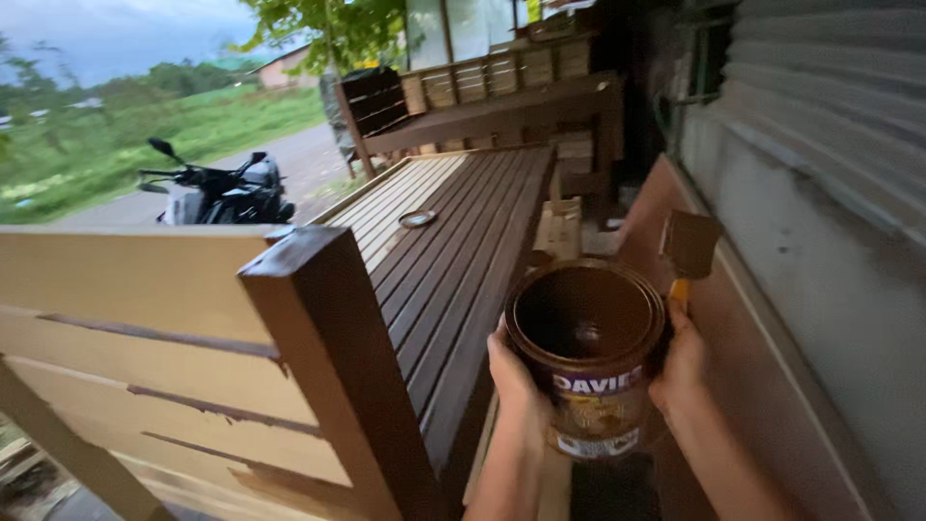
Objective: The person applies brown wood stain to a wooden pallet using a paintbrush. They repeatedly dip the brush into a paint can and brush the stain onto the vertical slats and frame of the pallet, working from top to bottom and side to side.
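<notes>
An open paint can (590, 359), coated dark brown inside, is held upright between both hands just to the right of the slatted bench (453, 251). The left hand (516, 386) is wrapped round its left side; the right hand (683, 362) is pressed to its right side with a brush (690, 249) pinched against the rim, bristles up. The can is best kept level and the brush kept over it, so that drips fall inside. A round lid (417, 219) lies on the bench beyond the can.
</notes>
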